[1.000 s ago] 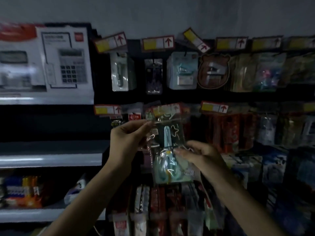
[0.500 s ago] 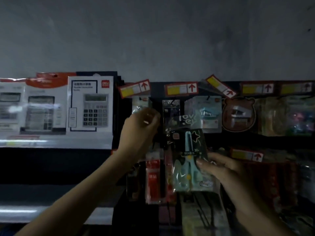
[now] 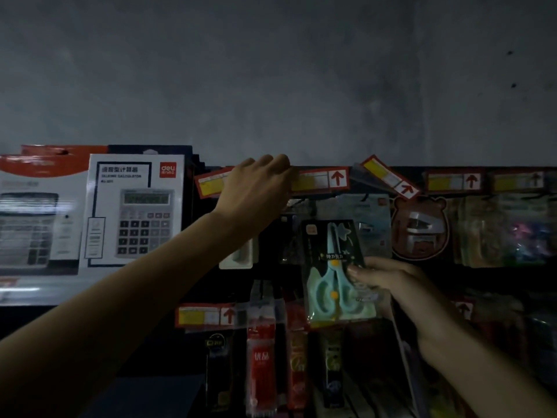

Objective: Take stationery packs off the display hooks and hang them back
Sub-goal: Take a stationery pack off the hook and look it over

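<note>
A bare grey wall [image 3: 271,70] fills the upper frame above a dim, dark display rack [image 3: 200,236], with a white calculator box [image 3: 135,209] at left. At centre right, against the top row, is the scissors pack [image 3: 331,267]: clear plastic, black starred card, mint-green scissors. The right hand [image 3: 398,285] pinches its right edge, while the left hand [image 3: 253,191] bends its fingers over a price tag [image 3: 319,180], grip unclear.

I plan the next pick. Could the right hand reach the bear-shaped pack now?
Probably yes: the bear-shaped pack hangs just above the right hand, nothing between, but that hand holds the scissors pack.
</note>
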Available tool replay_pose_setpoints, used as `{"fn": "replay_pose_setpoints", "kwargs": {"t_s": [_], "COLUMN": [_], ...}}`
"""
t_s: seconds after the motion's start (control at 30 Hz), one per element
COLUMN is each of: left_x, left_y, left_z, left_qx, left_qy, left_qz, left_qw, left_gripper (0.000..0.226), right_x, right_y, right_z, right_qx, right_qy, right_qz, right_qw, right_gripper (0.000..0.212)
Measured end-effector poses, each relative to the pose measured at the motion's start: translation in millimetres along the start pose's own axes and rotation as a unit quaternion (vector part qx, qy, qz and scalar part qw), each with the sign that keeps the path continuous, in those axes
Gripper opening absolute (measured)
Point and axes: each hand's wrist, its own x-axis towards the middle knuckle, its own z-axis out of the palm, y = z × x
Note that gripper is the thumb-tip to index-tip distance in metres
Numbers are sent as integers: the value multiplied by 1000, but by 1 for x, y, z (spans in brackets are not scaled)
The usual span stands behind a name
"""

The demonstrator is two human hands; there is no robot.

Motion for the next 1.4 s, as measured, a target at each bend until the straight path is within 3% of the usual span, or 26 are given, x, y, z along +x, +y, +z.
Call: {"fn": "replay_pose_setpoints", "kwargs": {"t_s": [0.07,0.17,0.37,0.47,0.5,0.6,0.8,1.17,1.4], "left_x": [4,8,15,18,19,20,17,2,-34], "left_y": [-1,-1,-7,-8,-8,-6,-3,6,49], "left_z": [-1,-4,-2,-2,-3,-6,-8,-3,-3], "left_qx": [5,-12,-154,-191,-202,-225,-230,-256,-218], "left_qy": [-6,-9,-11,-8,-9,-5,0,7,13], "left_qz": [9,11,-146,-189,-196,-209,-215,-227,-228], "left_qw": [1000,1000,977,963,960,952,949,940,949], "left_gripper": [34,33,25,23,23,23,23,21,20], "right_x": [8,15,33,40,44,45,52,51,51], "right_y": [-2,-7,-15,-15,-15,-19,-21,-15,-12], "right_z": [0,0,5,9,10,13,24,26,24], "right_qx": [-11,-18,-30,-16,-3,10,38,52,23], "right_qy": [-1,-12,-26,-38,-43,-39,0,-10,-5], "right_qz": [-6,-19,-25,-28,-28,-23,2,21,30], "right_qw": [1000,1000,999,999,999,999,999,998,999], "right_gripper": [40,28,8,42,38,14,15,11,13]}}
